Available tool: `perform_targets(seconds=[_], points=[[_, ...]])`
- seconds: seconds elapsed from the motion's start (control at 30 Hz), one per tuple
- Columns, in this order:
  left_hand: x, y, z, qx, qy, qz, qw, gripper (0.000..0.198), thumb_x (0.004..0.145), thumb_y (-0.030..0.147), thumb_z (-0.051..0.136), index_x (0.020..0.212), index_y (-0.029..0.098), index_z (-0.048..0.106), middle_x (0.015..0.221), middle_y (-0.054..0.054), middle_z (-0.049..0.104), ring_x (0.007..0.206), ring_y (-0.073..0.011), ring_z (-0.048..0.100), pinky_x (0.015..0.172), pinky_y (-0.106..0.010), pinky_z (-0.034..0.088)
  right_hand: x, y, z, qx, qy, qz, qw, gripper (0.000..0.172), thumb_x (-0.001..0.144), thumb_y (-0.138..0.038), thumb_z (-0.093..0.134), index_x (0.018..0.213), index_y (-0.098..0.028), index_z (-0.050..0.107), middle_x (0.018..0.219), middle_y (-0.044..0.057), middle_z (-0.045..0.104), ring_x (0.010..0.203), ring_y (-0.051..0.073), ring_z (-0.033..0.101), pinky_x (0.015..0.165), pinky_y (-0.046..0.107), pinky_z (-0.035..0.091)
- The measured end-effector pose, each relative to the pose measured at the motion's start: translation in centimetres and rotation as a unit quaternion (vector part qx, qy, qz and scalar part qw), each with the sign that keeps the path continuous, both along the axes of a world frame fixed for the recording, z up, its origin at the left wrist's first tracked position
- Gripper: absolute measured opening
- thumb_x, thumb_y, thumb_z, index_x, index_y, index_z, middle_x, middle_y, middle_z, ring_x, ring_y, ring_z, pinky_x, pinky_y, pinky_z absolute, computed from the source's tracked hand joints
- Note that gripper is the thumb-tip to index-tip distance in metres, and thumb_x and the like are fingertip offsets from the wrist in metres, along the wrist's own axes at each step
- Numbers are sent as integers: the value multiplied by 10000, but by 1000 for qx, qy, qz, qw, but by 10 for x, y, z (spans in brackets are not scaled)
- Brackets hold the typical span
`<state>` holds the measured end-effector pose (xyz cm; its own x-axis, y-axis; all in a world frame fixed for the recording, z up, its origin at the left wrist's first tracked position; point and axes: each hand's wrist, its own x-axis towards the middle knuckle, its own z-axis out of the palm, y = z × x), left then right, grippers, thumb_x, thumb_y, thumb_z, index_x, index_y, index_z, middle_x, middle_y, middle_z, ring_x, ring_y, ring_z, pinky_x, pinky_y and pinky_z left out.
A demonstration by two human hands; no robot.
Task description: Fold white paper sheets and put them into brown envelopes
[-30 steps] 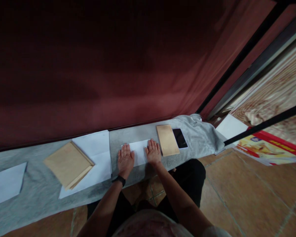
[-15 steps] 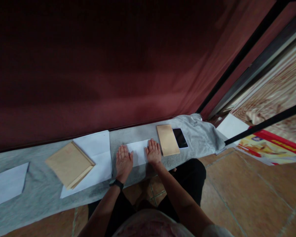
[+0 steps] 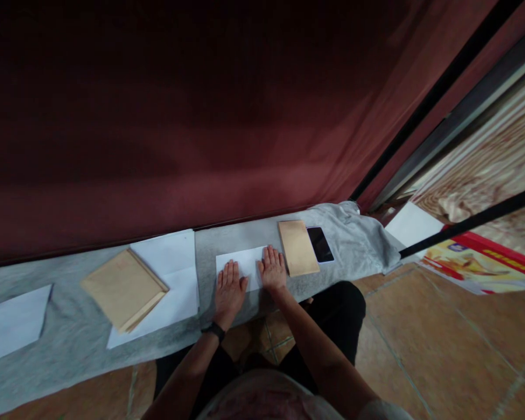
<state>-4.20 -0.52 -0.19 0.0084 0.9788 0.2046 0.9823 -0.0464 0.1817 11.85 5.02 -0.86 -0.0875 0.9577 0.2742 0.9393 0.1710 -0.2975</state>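
Observation:
A white sheet of paper (image 3: pixel 240 261) lies on the grey cloth (image 3: pixel 70 344) in front of me. My left hand (image 3: pixel 228 290) rests flat on its near left part, fingers stretched out, a black band on the wrist. My right hand (image 3: pixel 273 269) lies flat on the sheet's right end, fingers apart. Just right of that hand sits a brown envelope (image 3: pixel 298 248), and beside it a dark phone (image 3: pixel 319 244).
A stack of brown envelopes (image 3: pixel 123 289) lies on white sheets (image 3: pixel 170 262) to the left, with another white sheet (image 3: pixel 13 322) at the far left. A dark red curtain (image 3: pixel 201 134) hangs behind. Tiled floor (image 3: pixel 441 350) and a printed poster (image 3: pixel 472 262) are to the right.
My left hand has slid right and toward me across the white sheet, uncovering its left end. My right hand has stayed put.

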Motion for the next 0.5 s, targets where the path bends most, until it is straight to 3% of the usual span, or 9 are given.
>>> perform_targets(seconds=[0.37,0.5], points=[[-2,-1,3,-4,4,10,1000,659,1010,409,300,1530,6,343,1597,-229,356,1525,-306,268,1234,-503,236,-3,1,6,-14,5,-7,1000,562,1060,-383,354,1538,-92,399,1580,170,401,1470,304,360,1195,498,251],[-1,-1,6,-5,1,9,1000,649,1003,389,310,1531,14,339,1603,-225,346,1531,-305,250,1234,-511,226,-14,-3,9,-23,-1,46,999,559,1054,-377,376,1546,-112,389,1598,149,377,1481,287,344,1211,480,230]])
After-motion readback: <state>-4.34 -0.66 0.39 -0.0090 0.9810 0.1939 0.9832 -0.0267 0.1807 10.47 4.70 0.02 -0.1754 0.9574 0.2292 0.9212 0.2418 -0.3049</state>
